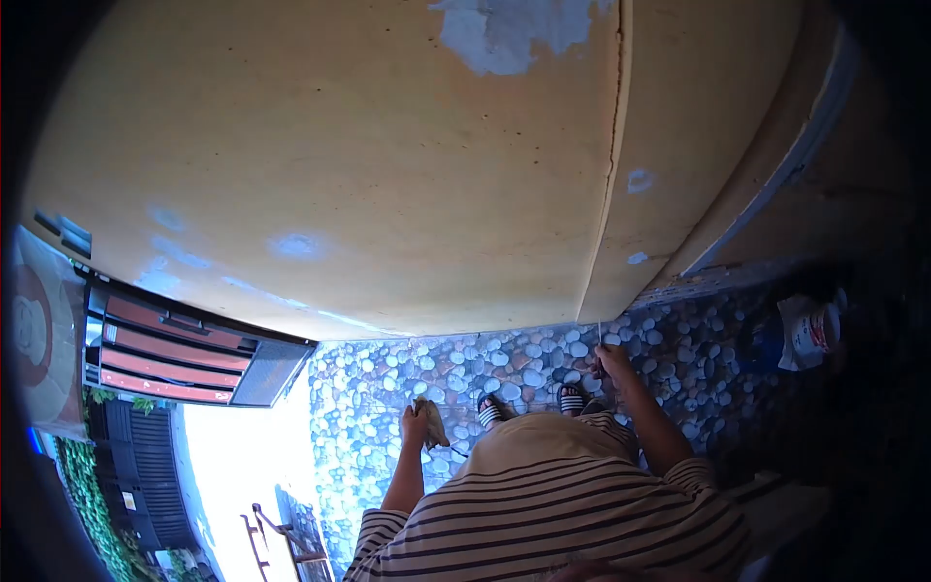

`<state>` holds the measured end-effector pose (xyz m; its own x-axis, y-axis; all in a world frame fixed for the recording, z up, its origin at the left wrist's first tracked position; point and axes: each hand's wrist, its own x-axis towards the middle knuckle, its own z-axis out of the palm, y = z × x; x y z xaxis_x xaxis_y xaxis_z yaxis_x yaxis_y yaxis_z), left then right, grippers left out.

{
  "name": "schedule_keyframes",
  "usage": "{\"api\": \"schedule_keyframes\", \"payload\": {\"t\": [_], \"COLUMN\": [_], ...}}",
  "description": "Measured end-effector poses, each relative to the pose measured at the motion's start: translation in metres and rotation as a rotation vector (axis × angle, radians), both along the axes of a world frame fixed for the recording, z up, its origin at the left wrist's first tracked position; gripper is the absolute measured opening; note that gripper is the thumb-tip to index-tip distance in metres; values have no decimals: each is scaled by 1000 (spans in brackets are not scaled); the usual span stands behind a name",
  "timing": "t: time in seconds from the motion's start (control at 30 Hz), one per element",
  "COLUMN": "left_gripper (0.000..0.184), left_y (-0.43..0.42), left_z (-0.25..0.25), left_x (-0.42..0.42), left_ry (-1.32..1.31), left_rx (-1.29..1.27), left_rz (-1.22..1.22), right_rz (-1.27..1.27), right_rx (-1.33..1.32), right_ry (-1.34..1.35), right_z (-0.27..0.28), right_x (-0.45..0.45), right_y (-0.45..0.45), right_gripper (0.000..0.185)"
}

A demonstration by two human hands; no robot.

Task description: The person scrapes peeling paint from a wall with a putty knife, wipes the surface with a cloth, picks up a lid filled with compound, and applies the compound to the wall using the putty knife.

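Observation:
My left hand (414, 425) is closed around a crumpled, yellowish-beige cloth-like piece (433, 425), held low to the left of my body. On the other side, my right hand (613, 363) grips a thin, narrow tool (599, 336) that points toward the base of the wall. Its exact kind is too small to make out. Ahead stands a beige wall (388, 175) with a vertical crack (615, 126) along a raised edge. Bare pale patches (514, 34) show where the paint is gone.
The floor (364, 388) has a pebble pattern, and my feet in striped sandals (491, 411) stand on it. A white bucket (810, 333) sits in shadow at right. A red-slatted gate (175, 359) and a wooden-looking frame (281, 538) are at left.

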<state>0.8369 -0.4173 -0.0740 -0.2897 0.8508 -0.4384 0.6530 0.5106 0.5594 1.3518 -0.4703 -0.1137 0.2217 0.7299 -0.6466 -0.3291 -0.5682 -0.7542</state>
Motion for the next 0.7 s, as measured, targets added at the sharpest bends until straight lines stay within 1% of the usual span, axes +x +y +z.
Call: {"api": "schedule_keyframes", "payload": {"t": [0.03,0.07,0.13,0.2,0.23,0.27,0.33,0.37,0.43,0.47,0.5,0.53,0.57,0.6,0.63,0.67,0.7], "left_gripper": [55,50,49,54,56,56,58,59,59,59,57,56,55,62,61,60,58], "left_y": [-20,-36,-87,-140,-164,-179,-214,-227,-238,-242,-249,-247,-244,-262,-247,-253,-252], "left_z": [0,-6,-11,-45,-57,-57,-57,-64,-52,-51,-55,-50,-28,-85,-47,-61,-56], "left_x": [-9,-29,-46,-77,-83,-75,-63,-60,-43,-34,-31,-20,-6,-25,-14,-16,-13], "left_ry": [102,148,185,129,195,181,124,127,94,71,-12,20,58,-68,13,43,63], "left_rx": [10,-120,-179,-316,-359,-363,-460,-461,-468,-458,-362,-322,-285,-236,-304,-301,-287], "left_rz": [35,35,161,260,238,271,465,482,531,559,599,624,660,760,675,725,743], "right_rz": [58,120,241,331,421,440,622,649,766,803,774,755,823,896,891,890,971], "right_rx": [-38,-32,-70,-89,-84,-95,-38,-43,-92,-90,-113,-136,-135,-126,-101,-75,-61], "right_ry": [38,30,-87,-74,-114,-125,-247,-251,-348,-364,-309,-252,-323,-335,-341,-347,-356], "right_z": [4,9,15,11,6,9,-11,-23,-38,-30,-18,-10,-12,-6,1,7,9], "right_x": [-2,-5,-11,-17,-20,-26,-32,-38,-44,-48,-56,-65,-71,-78,-85,-93,-102], "right_y": [1,4,11,19,24,27,35,38,43,46,48,53,58,61,66,70,74], "right_gripper": [19,19,18,17,19,19,19,19,18,18,18,18,19,19,20,22,22]}}
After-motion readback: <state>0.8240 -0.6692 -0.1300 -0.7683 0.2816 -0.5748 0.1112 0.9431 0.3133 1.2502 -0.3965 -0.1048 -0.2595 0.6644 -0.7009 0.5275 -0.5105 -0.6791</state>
